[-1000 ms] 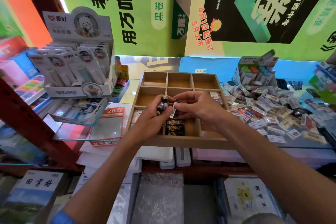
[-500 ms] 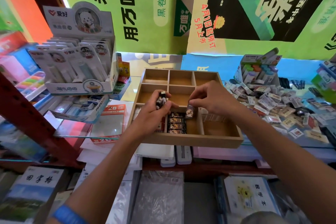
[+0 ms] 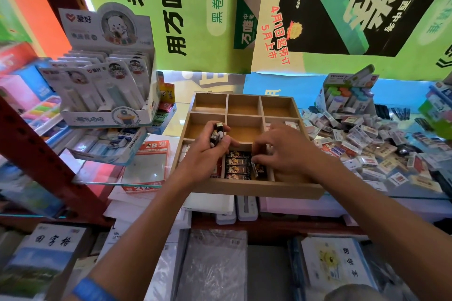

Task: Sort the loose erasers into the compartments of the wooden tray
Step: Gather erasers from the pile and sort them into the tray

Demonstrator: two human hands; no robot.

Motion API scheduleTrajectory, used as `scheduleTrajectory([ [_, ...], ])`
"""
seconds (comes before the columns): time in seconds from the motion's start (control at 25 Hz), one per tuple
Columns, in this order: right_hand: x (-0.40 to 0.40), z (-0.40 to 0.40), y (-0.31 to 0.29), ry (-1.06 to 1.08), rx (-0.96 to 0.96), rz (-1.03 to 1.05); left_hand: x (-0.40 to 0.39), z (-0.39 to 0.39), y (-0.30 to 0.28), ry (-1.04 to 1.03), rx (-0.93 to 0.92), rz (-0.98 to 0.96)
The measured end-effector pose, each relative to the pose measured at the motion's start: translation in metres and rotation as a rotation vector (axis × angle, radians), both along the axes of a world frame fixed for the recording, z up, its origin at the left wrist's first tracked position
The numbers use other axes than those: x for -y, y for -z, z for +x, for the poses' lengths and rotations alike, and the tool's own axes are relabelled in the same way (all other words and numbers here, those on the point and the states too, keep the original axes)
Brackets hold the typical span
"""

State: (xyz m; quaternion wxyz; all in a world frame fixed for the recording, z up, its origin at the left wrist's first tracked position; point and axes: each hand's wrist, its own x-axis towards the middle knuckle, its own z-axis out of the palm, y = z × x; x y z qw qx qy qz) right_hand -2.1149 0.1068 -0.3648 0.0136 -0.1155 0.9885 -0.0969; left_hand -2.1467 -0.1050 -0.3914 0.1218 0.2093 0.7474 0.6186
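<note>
Our left hand (image 3: 208, 154) grips spare erasers (image 3: 216, 135); our right hand (image 3: 283, 151) pinches one (image 3: 259, 170) into the tray's (image 3: 244, 189) near-middle compartment — barely begun, with the pile (image 3: 367, 144) right.

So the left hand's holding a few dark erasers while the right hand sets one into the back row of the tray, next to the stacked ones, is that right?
Not quite: the head view shows the right hand setting its eraser into the front row of the wooden tray, in the middle compartment beside the stacked dark erasers. The back row holds nothing visible. The left hand does hold a few dark erasers.
</note>
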Motion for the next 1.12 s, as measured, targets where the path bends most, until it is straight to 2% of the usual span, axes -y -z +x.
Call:
scheduleTrajectory([
  [0.08,-0.002,0.0,-0.009,-0.067,0.184,0.032,0.0,0.0,0.0,-0.005,0.004,-0.001],
  [0.12,0.0,-0.001,-0.012,-0.082,0.212,0.082,0.0,0.0,0.0,-0.008,0.005,-0.002],
  [0.28,0.017,-0.007,-0.01,-0.097,0.079,0.303,0.0,0.002,-0.002,-0.017,0.005,0.004],
  [0.4,0.019,-0.004,-0.005,-0.077,0.016,0.31,0.0,0.002,-0.002,-0.022,-0.002,0.009],
  [0.48,0.013,0.0,-0.008,-0.079,0.028,0.254,0.0,0.001,-0.001,-0.023,0.003,0.011],
  [0.72,0.0,-0.001,-0.017,-0.051,0.231,-0.074,0.0,0.001,-0.001,-0.026,0.0,0.022],
  [0.8,-0.001,-0.002,-0.011,-0.055,0.178,-0.032,0.0,0.001,-0.001,-0.029,0.002,0.026],
  [0.88,0.0,-0.002,-0.005,-0.038,0.011,0.0,0.0,0.001,-0.001,-0.029,-0.003,0.01],
  [0.92,0.0,-0.001,-0.007,-0.002,-0.069,-0.086,-0.001,0.002,-0.002,-0.027,-0.007,0.007],
  [1.0,0.0,0.0,-0.015,0.082,-0.138,-0.406,-0.002,0.002,-0.002,-0.023,-0.028,-0.01],
  [1.04,0.001,0.0,-0.02,0.085,-0.112,-0.547,-0.002,0.002,-0.002,-0.015,-0.039,-0.026],
  [1.12,0.009,0.001,-0.027,0.038,-0.002,-0.695,-0.005,0.001,0.0,0.023,-0.071,-0.071],
])
